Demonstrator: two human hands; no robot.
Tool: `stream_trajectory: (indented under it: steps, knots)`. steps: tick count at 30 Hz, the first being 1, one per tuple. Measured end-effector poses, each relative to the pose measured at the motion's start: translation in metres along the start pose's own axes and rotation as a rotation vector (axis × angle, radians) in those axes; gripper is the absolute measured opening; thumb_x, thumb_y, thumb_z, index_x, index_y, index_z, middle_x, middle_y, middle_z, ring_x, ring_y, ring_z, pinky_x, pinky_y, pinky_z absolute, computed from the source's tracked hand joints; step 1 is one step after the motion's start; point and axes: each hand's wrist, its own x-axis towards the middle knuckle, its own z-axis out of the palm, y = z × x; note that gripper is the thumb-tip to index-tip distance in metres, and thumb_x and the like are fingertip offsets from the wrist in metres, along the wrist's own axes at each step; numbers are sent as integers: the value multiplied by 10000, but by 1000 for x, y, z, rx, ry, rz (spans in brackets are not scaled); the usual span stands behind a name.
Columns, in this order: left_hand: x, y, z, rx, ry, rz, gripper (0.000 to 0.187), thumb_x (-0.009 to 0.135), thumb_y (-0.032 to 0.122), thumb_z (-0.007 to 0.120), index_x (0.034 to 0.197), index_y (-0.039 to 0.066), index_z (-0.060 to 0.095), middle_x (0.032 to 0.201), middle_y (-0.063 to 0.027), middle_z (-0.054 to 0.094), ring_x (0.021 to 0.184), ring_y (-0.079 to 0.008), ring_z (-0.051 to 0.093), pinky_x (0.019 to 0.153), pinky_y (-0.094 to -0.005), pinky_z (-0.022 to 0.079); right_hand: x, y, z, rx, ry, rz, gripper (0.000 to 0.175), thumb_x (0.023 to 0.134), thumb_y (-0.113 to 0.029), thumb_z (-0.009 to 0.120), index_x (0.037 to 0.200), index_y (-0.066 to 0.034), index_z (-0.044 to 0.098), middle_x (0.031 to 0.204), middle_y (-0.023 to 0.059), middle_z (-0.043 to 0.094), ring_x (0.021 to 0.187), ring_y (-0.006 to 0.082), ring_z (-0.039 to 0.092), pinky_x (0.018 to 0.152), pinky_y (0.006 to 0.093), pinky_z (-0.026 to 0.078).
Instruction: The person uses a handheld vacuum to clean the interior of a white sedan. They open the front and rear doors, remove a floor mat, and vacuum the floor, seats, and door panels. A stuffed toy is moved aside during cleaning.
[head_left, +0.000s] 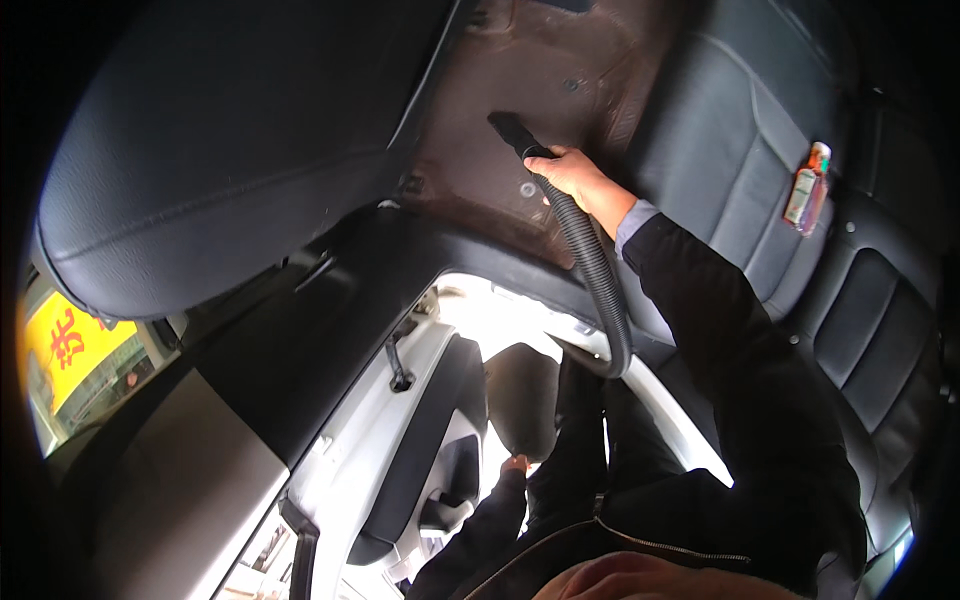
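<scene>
My right hand (574, 176) grips a black vacuum hose (589, 247) just behind its flat nozzle (511, 131). The nozzle is over the brown floor covering (480, 97) of a car's rear footwell; whether it touches the floor I cannot tell. From my hand the ribbed hose bends down across the door sill towards my legs. Low in the view, outside the doorway, my left hand (516, 463) is at the lower end of a dark, rounded flat thing (523, 397), perhaps a floor mat, and seems to hold its edge.
A black front seat (225, 150) is on the left, the black rear bench (720, 150) on the right. A small bottle with a red and white label (804, 191) lies on the bench. The opened car door (420, 442) stands beside my left arm, the pale sill (675, 420) beside my legs.
</scene>
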Motion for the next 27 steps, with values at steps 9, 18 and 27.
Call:
stream_trajectory:
  steps: [9, 18, 27]
  knots:
    - [-8, 33, 0, -247, 26, -275, 496, 905, 366, 481, 942, -21, 788, 959, -202, 799, 981, -385, 757, 935, -448, 563, -16, 56, 94, -549, -226, -146, 618, 956, -427, 738, 1400, -7, 646, 1202, 224, 718, 1085, 353, 692, 912, 419, 540]
    - [20, 12, 20, 3, -55, -114, 528, 914, 401, 449, 936, 8, 801, 1007, -228, 788, 1036, -425, 732, 965, -484, 539, -40, 65, 112, -707, -299, -296, 759, 946, -509, 685, 1499, -6, 552, 1379, 249, 682, 1288, 387, 659, 1091, 445, 512]
    - [39, -31, 33, 101, -5, -27, 493, 970, 402, 477, 919, 5, 765, 951, -308, 739, 986, -499, 711, 918, -566, 549, -99, 139, 88, -505, 183, 52, 738, 959, -440, 690, 1495, 21, 479, 1255, 321, 704, 1214, 452, 677, 1033, 478, 529]
